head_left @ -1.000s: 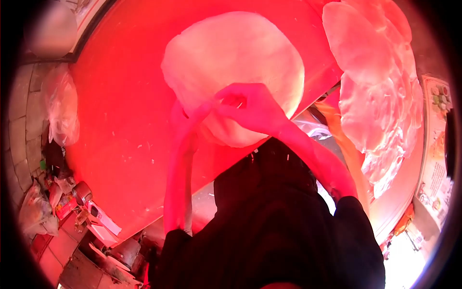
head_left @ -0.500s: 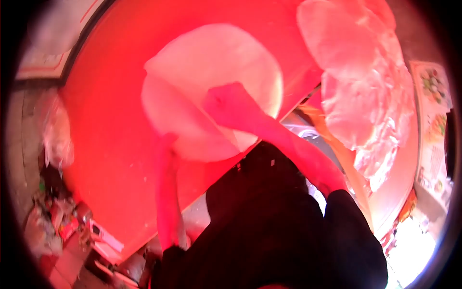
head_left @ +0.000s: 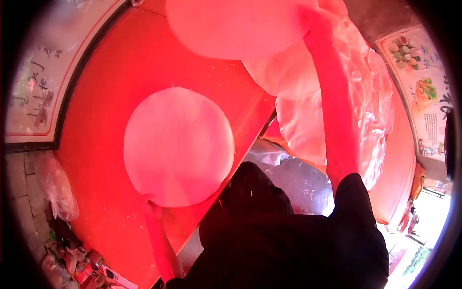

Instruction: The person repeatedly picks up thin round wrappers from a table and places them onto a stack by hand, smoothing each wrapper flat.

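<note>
A red-lit table (head_left: 98,159) is spread beneath the left fingers (head_left: 152,204). Pale tiling (head_left: 18,176) is seen to their left; far to their right, a food poster (head_left: 423,108) is displayed above white glare (head_left: 439,219).

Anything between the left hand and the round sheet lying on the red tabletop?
Nothing visible: the left hand is right at the near-left edge of the round sheet, no object between. Too blurred to tell whether they touch.

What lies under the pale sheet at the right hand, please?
Along the lower edge of the pale sheet, the red table and the pile of sheets show, passing out of sight beneath it. Whatever its middle covers cannot be seen.
</note>
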A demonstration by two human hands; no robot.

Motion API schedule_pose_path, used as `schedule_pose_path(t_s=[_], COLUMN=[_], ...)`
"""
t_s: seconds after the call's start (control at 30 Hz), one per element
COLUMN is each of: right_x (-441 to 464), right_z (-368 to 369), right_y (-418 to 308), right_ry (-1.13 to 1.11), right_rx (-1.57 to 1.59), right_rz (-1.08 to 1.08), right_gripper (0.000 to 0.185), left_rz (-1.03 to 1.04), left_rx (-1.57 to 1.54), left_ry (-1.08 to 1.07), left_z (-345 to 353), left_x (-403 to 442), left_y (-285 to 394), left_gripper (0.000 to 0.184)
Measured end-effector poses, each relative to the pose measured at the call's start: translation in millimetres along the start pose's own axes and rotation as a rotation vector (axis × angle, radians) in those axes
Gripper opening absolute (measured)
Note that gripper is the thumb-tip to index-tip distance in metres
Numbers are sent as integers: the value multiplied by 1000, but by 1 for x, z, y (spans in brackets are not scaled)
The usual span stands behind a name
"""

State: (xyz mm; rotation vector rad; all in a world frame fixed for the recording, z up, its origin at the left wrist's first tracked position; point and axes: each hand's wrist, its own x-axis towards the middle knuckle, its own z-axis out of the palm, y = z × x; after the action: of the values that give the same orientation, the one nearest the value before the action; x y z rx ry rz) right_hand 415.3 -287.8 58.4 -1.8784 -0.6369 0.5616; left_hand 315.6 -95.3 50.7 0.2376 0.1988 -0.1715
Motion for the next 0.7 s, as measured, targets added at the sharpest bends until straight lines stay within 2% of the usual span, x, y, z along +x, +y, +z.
schedule_pose_path(t_s=[0.17,0.3,0.37,0.4,0.5,0.67,0.7], right_x=[-4,-22,-25,-28,-45,-45,-38], right_z=[-24,-14,-6,13,119,142,147], right_y=[29,44,32,16,-69,-57,-63], right_ry=[17,24,30,-34,-258,-268,-266], right_rx=[86,177,213,153,10,168,220], right_rz=[7,43,53,-9,-187,-250,11], right_gripper=[34,38,40,41,44,33,27], left_rz=[2,-14,-18,-19,-7,72,85], left_rx=[36,57,68,72,79,68,62], left_ry=[-7,21,22,27,88,256,279], left_z=[9,7,7,6,-6,-35,-39], left_x=[29,29,26,21,-20,-137,-157], left_y=[-5,-8,-7,-6,0,21,23], left_gripper=[54,54,55,55,55,55,55])
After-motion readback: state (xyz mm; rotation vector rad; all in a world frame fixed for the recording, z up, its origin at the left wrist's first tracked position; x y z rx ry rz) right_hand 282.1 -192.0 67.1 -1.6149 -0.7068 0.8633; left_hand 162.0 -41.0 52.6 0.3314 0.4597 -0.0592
